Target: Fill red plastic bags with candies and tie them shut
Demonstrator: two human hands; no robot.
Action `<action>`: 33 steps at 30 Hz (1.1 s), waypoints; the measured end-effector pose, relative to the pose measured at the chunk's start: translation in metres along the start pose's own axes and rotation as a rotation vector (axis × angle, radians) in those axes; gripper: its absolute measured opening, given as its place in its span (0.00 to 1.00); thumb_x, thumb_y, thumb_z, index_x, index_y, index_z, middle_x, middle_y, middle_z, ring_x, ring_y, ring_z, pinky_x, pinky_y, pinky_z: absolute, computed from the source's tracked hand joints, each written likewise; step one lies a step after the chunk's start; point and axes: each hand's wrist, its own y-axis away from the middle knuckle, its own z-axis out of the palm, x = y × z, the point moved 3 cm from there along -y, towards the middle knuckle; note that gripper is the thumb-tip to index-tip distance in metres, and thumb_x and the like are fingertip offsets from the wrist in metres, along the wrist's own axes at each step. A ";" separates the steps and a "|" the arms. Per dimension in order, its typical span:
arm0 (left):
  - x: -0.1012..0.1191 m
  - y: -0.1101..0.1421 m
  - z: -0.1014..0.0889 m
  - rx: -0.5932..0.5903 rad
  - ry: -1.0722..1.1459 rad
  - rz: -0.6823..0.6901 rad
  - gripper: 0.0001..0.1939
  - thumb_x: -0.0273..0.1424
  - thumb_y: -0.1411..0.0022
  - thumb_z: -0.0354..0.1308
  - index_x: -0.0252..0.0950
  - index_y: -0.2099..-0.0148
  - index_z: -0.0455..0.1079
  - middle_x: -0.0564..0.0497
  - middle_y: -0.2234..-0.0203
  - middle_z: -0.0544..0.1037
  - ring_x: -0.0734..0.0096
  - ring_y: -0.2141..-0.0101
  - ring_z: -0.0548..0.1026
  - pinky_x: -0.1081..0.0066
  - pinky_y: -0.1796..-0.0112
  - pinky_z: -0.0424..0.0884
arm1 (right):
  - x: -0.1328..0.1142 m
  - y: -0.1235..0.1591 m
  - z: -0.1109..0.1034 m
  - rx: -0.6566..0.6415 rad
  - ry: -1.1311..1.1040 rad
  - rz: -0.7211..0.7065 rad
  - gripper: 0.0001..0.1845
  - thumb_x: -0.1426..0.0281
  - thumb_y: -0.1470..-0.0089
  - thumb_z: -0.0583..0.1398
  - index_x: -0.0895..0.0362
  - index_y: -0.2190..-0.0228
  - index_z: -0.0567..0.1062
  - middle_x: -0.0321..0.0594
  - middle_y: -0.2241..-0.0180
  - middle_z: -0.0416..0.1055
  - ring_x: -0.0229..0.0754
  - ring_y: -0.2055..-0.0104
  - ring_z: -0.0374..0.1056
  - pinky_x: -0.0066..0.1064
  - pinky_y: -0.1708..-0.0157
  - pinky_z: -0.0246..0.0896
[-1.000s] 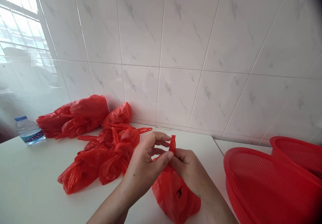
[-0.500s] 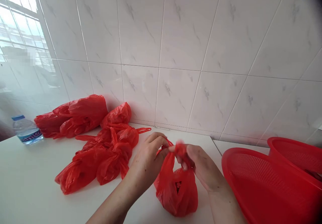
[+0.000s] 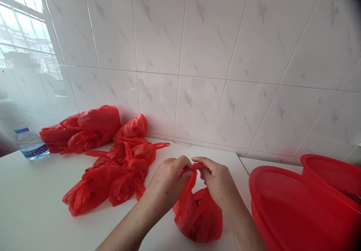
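Observation:
A filled red plastic bag [image 3: 199, 221] rests on the white table, its two handles drawn up and crossed between my hands. My left hand [image 3: 173, 174] pinches one handle, with the fingertips at the crossing. On the other side, my right hand [image 3: 216, 177] grips the second handle between thumb and fingers. Something dark with a pale pattern shows through a gap in the bag's top, too small to name. Left of my hands lie several tied red plastic bags [image 3: 96, 187], bunched together.
More red bags [image 3: 93, 125] lie against the tiled wall [image 3: 158, 104]. A water bottle [image 3: 32, 145] with a blue cap stands at the far left. On the right sit two red perforated baskets [image 3: 278, 190], the farther one [image 3: 329, 168] holding something dark. The white table [image 3: 34, 206] extends leftward.
My right hand has brought its handle up and across, and its fingers now meet my left fingertips at the crossing. The bag has stayed in place.

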 end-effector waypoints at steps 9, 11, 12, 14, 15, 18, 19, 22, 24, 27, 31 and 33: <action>0.005 0.003 -0.003 -0.048 -0.119 0.222 0.10 0.18 0.43 0.50 0.36 0.73 0.64 0.51 0.67 0.71 0.69 0.64 0.67 0.70 0.63 0.66 | 0.031 -0.021 -0.005 0.026 -0.301 0.085 0.18 0.62 0.47 0.56 0.55 0.57 0.76 0.39 0.63 0.75 0.41 0.62 0.70 0.33 0.59 0.65; 0.007 0.012 0.000 -0.135 -0.176 0.305 0.11 0.17 0.42 0.50 0.35 0.74 0.61 0.52 0.70 0.69 0.71 0.66 0.65 0.69 0.62 0.65 | 0.052 -0.034 -0.004 0.105 -0.248 0.153 0.17 0.66 0.50 0.55 0.56 0.60 0.77 0.38 0.67 0.75 0.40 0.65 0.70 0.32 0.62 0.65; 0.008 0.018 0.002 -0.195 -0.198 0.343 0.12 0.17 0.42 0.51 0.35 0.75 0.60 0.53 0.72 0.68 0.71 0.68 0.64 0.69 0.63 0.64 | 0.064 -0.041 -0.002 0.134 -0.212 0.176 0.17 0.68 0.52 0.55 0.57 0.61 0.77 0.38 0.67 0.75 0.41 0.65 0.70 0.32 0.62 0.65; 0.008 0.030 0.005 -0.334 -0.196 0.390 0.12 0.16 0.44 0.51 0.35 0.75 0.59 0.55 0.74 0.68 0.74 0.71 0.63 0.71 0.64 0.63 | 0.090 -0.053 0.003 0.182 -0.155 0.208 0.18 0.71 0.55 0.53 0.58 0.63 0.77 0.40 0.65 0.75 0.42 0.64 0.69 0.33 0.61 0.65; 0.008 0.036 0.007 -0.406 -0.174 0.398 0.12 0.16 0.45 0.52 0.35 0.75 0.59 0.56 0.75 0.68 0.75 0.72 0.63 0.72 0.65 0.63 | 0.104 -0.058 0.005 0.203 -0.138 0.223 0.18 0.72 0.56 0.53 0.59 0.64 0.77 0.42 0.65 0.75 0.42 0.63 0.69 0.33 0.61 0.64; 0.003 0.047 0.009 -0.561 -0.099 0.333 0.13 0.15 0.47 0.54 0.35 0.76 0.59 0.58 0.75 0.69 0.77 0.74 0.64 0.76 0.70 0.61 | 0.139 -0.067 0.015 0.214 -0.109 0.250 0.17 0.72 0.58 0.53 0.59 0.67 0.78 0.42 0.66 0.75 0.43 0.65 0.70 0.33 0.63 0.64; 0.001 0.048 0.009 -0.593 -0.072 0.287 0.12 0.16 0.46 0.56 0.35 0.76 0.61 0.58 0.75 0.70 0.77 0.73 0.65 0.76 0.71 0.61 | 0.148 -0.068 0.018 0.202 -0.109 0.249 0.17 0.71 0.58 0.53 0.58 0.67 0.78 0.41 0.67 0.75 0.42 0.66 0.70 0.32 0.65 0.64; -0.006 0.044 0.013 -0.628 0.081 0.145 0.04 0.27 0.44 0.62 0.39 0.69 0.71 0.56 0.69 0.74 0.74 0.68 0.71 0.75 0.67 0.66 | 0.171 -0.068 0.021 0.188 -0.113 0.245 0.19 0.65 0.56 0.55 0.57 0.62 0.76 0.38 0.69 0.74 0.40 0.71 0.69 0.30 0.71 0.64; -0.009 0.038 0.018 -0.550 0.176 0.096 0.13 0.35 0.46 0.65 0.42 0.57 0.72 0.52 0.58 0.74 0.67 0.59 0.72 0.71 0.61 0.69 | 0.181 -0.067 0.019 0.212 -0.105 0.249 0.23 0.59 0.53 0.53 0.58 0.58 0.74 0.38 0.70 0.73 0.40 0.73 0.68 0.29 0.74 0.63; -0.016 0.028 0.037 -0.410 0.102 0.087 0.36 0.40 0.52 0.68 0.46 0.41 0.62 0.44 0.39 0.58 0.50 0.41 0.59 0.56 0.48 0.65 | 0.190 -0.067 0.016 0.236 -0.072 0.242 0.25 0.54 0.52 0.51 0.58 0.59 0.72 0.38 0.71 0.71 0.39 0.75 0.66 0.29 0.76 0.61; -0.028 0.023 0.073 -0.465 -0.169 0.165 0.51 0.36 0.56 0.69 0.44 0.34 0.47 0.39 0.34 0.45 0.39 0.38 0.50 0.46 0.46 0.61 | 0.190 -0.066 0.018 0.195 -0.011 0.217 0.19 0.55 0.53 0.52 0.56 0.71 0.74 0.35 0.76 0.70 0.38 0.77 0.62 0.28 0.77 0.57; -0.035 0.022 0.082 -0.493 -0.237 0.186 0.42 0.29 0.50 0.63 0.46 0.35 0.50 0.41 0.41 0.62 0.48 0.46 0.67 0.55 0.54 0.70 | 0.188 -0.064 0.019 0.177 0.013 0.218 0.16 0.58 0.52 0.52 0.56 0.74 0.73 0.33 0.79 0.68 0.37 0.78 0.59 0.28 0.79 0.54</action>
